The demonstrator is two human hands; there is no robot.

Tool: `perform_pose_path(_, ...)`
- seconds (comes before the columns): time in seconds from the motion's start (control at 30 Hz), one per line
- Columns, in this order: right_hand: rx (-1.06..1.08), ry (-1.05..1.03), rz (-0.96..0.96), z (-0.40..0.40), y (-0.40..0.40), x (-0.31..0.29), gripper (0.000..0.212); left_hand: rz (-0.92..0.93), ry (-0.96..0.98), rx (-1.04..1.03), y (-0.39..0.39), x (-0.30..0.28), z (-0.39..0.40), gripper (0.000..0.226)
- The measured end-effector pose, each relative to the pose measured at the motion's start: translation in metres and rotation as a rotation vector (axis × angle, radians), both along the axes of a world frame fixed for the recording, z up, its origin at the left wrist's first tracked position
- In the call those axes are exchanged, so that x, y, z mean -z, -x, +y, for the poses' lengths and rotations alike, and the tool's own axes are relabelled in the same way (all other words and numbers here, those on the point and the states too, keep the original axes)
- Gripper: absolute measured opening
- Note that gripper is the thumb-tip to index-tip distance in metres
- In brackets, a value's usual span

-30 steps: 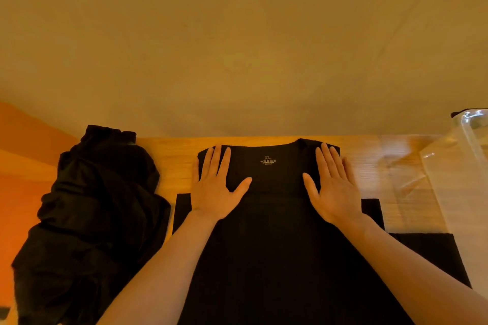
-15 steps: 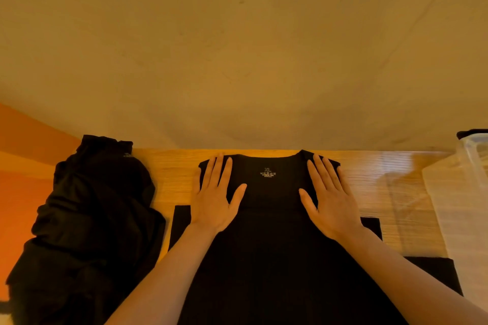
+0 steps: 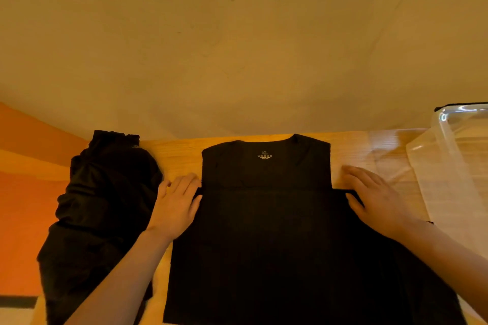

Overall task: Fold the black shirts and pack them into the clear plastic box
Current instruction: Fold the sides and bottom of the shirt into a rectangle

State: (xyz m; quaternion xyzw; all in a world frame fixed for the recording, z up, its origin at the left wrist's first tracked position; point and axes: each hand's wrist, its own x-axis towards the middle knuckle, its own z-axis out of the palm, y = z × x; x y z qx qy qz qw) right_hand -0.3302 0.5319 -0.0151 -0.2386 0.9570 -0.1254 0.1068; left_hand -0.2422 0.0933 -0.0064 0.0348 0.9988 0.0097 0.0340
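A black shirt lies flat on the wooden table, collar at the far edge, an XL label showing at the neck. Its upper part is folded narrower than the lower part. My left hand rests flat on the shirt's left sleeve edge, fingers straight. My right hand lies flat on the right sleeve edge, fingers extended. A heap of crumpled black shirts sits at the left of the table. The clear plastic box stands at the right edge, only partly in view.
A plain beige wall rises right behind the table's far edge. An orange surface lies beyond the table on the left. Bare wood shows between the pile and the flat shirt.
Both hands have slid outward from the shirt's chest beside the collar to the sleeve edges on either side. The view has tilted slightly.
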Motion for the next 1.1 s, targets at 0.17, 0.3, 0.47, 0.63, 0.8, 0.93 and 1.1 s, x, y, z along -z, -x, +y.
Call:
perform_pose_path(0.17, 0.061, -0.102, -0.008, 0.001, -0.008, -0.016, 0.036, -0.041, 0.013, -0.079, -0.006, -0.006, 0.003, 0.028)
perform_pose_path(0.3, 0.183, -0.057, -0.157, -0.005, -0.009, -0.027, 0.025, -0.075, -0.029, -0.154, 0.0, -0.011, 0.006, 0.013)
perform_pose_path(0.47, 0.415, 0.025, -0.333, -0.01, 0.0, -0.033, 0.02, -0.148, -0.081, -0.297, 0.005, -0.015, 0.004, 0.017)
perform_pose_path(0.63, 0.576, 0.008, -0.485, -0.013, 0.005, -0.036, 0.016, -0.232, -0.033, -0.383, 0.007, -0.017, -0.001, 0.017)
perform_pose_path(0.8, 0.595, 0.112, -0.499, -0.011, 0.001, -0.039, 0.013, -0.261, -0.162, -0.44, 0.004, -0.023, -0.005, 0.012)
perform_pose_path(0.93, 0.663, 0.241, -0.512, -0.009, -0.003, -0.044, 0.015, -0.187, -0.369, -0.5, 0.003, -0.034, -0.006, 0.019)
perform_pose_path(1.1, 0.732, 0.371, -0.534, -0.003, -0.003, -0.049, 0.016, -0.248, -0.607, -0.635, 0.005, -0.041, -0.017, 0.022)
